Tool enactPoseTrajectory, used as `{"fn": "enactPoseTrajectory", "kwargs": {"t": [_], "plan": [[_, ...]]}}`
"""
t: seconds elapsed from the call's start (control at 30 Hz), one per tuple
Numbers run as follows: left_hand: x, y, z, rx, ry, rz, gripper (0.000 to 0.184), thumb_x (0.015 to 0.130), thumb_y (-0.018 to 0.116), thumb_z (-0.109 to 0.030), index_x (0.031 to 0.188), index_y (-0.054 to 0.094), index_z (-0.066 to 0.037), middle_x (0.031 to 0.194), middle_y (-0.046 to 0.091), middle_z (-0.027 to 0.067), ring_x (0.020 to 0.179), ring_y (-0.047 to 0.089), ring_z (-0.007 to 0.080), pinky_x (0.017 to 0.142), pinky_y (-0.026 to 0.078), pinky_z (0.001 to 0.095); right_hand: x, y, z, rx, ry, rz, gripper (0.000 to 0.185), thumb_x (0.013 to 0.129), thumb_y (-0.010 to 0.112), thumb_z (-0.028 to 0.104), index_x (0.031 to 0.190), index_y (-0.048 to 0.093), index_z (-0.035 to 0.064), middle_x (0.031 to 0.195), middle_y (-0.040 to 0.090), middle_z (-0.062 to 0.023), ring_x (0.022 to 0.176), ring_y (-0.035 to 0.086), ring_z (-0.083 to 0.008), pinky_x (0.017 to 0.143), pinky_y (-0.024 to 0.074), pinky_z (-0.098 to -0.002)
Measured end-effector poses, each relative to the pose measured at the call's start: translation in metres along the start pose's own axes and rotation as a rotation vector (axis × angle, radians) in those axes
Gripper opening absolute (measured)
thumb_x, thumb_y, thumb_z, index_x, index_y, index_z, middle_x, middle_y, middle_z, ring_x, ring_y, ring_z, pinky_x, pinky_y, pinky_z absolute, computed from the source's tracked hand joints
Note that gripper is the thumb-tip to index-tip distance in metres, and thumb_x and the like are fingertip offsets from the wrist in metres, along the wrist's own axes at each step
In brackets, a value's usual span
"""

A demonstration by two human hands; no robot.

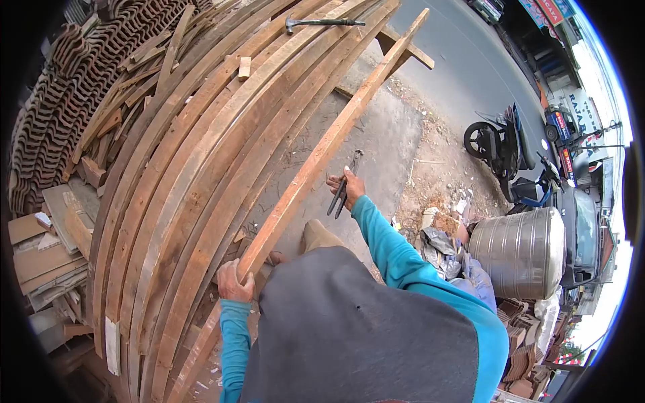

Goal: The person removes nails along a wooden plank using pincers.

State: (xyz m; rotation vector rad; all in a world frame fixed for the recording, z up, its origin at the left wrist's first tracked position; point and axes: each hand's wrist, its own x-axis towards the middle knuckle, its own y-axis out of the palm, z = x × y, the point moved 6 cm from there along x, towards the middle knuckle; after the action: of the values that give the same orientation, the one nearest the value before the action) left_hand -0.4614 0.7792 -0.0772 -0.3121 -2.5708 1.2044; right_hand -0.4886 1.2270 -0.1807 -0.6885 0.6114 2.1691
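My left hand (235, 282) is wrapped round the lower part of a long reddish wooden beam (316, 163). To the right of that beam, my right hand (351, 187) holds dark-handled pincers (340, 195), with their metal head pointing up and away from me. The beam runs diagonally from the bottom left to the top, where its far end lies near a short wooden crosspiece (418, 55). Many long timbers lie side by side to its left. A hammer (322, 23) rests across the timbers at the top.
Stacked roof tiles (50, 107) and scrap wood (134, 80) lie at the left. A small wood block (244, 68) sits on the timbers. At the right are a motorcycle (504, 148), a metal drum (521, 252) and plastic bags (470, 272). Nails are scattered on the ground.
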Motion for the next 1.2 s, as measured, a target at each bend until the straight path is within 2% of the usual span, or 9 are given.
{"fn": "enactPoseTrajectory", "kwargs": {"t": [0.1, 0.17, 0.3, 0.37, 0.5, 0.6, 0.87, 1.0, 1.2], "plan": [[-0.022, 0.015, 0.001, -0.131, -0.178, 0.135, 0.043, 0.076, 0.078, -0.011, 0.116, 0.064, 0.000, 0.097, 0.071, 0.0153, 0.091, 0.068, 0.0328, 0.082, 0.055, 0.0428, 0.014, 0.009, 0.006, -0.020, -0.018, -0.008, 0.050, 0.091, 0.067, 0.051, 0.090, 0.049, 0.0047, 0.104, 0.070, -0.0245, 0.093, 0.073, -0.0350, 0.065, 0.0603, -0.0374], [-0.057, 0.059, 0.018, -0.572, -0.690, 0.409, 0.043, 0.082, 0.080, -0.023, 0.113, 0.064, 0.004, 0.094, 0.074, 0.0157, 0.087, 0.071, 0.0251, 0.079, 0.057, 0.0362, 0.039, 0.007, 0.002, 0.020, 0.012, 0.004, 0.063, 0.080, 0.078, 0.058, 0.091, 0.046, 0.0043, 0.109, 0.067, -0.0272, 0.094, 0.072, -0.0365, 0.065, 0.0606, -0.0375], [-0.069, 0.092, 0.020, -0.503, -0.622, 0.473, 0.063, 0.087, 0.077, -0.042, 0.126, 0.058, 0.005, 0.105, 0.072, 0.0205, 0.096, 0.070, 0.0222, 0.084, 0.057, 0.0330, 0.068, 0.024, 0.014, 0.137, 0.051, 0.015, 0.067, 0.079, 0.080, 0.056, 0.097, 0.046, 0.0003, 0.107, 0.066, -0.0260, 0.092, 0.072, -0.0362, 0.064, 0.0609, -0.0376], [-0.087, 0.131, 0.046, -1.166, -1.157, 0.270, 0.091, 0.086, 0.070, -0.060, 0.142, 0.042, 0.005, 0.127, 0.063, 0.0252, 0.117, 0.063, 0.0283, 0.099, 0.051, 0.0378, 0.087, 0.028, 0.023, 0.139, 0.047, 0.016, 0.069, 0.079, 0.081, 0.055, 0.101, 0.047, -0.0014, 0.104, 0.067, -0.0239, 0.090, 0.072, -0.0342, 0.064, 0.0608, -0.0374], [-0.068, 0.167, 0.057, -1.798, -1.345, -0.224, 0.107, 0.081, 0.067, -0.071, 0.152, 0.028, -0.001, 0.159, 0.028, 0.0187, 0.148, 0.025, 0.0293, 0.122, 0.021, 0.0405, 0.116, 0.033, 0.055, 0.050, 0.002, 0.004, 0.069, 0.077, 0.085, 0.049, 0.108, 0.053, -0.0035, 0.091, 0.067, -0.0161, 0.079, 0.071, -0.0270, 0.063, 0.0599, -0.0370], [-0.046, 0.176, 0.050, -1.919, -1.248, -0.563, 0.102, 0.081, 0.069, -0.069, 0.152, 0.031, -0.007, 0.155, 0.034, 0.0149, 0.146, 0.028, 0.0251, 0.122, 0.023, 0.0376, 0.138, 0.041, 0.072, -0.028, -0.077, -0.001, 0.058, 0.077, 0.086, 0.045, 0.101, 0.060, -0.0012, 0.084, 0.065, -0.0108, 0.068, 0.068, -0.0234, 0.059, 0.0587, -0.0365], [-0.082, 0.151, 0.057, -1.624, -1.208, -0.919, 0.083, 0.079, 0.073, -0.066, 0.135, 0.051, -0.009, 0.133, 0.056, 0.0086, 0.115, 0.053, 0.0199, 0.100, 0.042, 0.0307, 0.117, 0.044, 0.058, -0.214, -0.054, 0.131, 0.051, 0.082, 0.082, 0.038, 0.103, 0.069, -0.0072, 0.093, 0.073, -0.0150, 0.080, 0.073, -0.0228, 0.072, 0.0607, -0.0352], [-0.080, 0.143, 0.080, -1.254, -1.206, -0.964, 0.087, 0.082, 0.066, -0.070, 0.140, 0.048, -0.009, 0.138, 0.054, 0.0115, 0.123, 0.053, 0.0252, 0.106, 0.042, 0.0341, 0.096, 0.043, -0.016, -0.633, -0.004, 0.237, 0.077, 0.076, 0.074, 0.066, 0.095, 0.071, -0.0093, 0.085, 0.070, -0.0179, 0.077, 0.068, -0.0272, 0.069, 0.0513, -0.0428], [-0.008, 0.160, 0.067, -1.241, -1.247, -0.902, 0.089, 0.083, 0.062, -0.073, 0.142, 0.046, -0.008, 0.140, 0.053, 0.0131, 0.125, 0.052, 0.0272, 0.108, 0.041, 0.0363, 0.033, 0.100, -0.028, -0.817, 0.103, 0.533, 0.066, 0.086, 0.072, 0.054, 0.100, 0.068, -0.0109, 0.087, 0.069, -0.0198, 0.081, 0.068, -0.0285, 0.072, 0.0509, -0.0448]]}}
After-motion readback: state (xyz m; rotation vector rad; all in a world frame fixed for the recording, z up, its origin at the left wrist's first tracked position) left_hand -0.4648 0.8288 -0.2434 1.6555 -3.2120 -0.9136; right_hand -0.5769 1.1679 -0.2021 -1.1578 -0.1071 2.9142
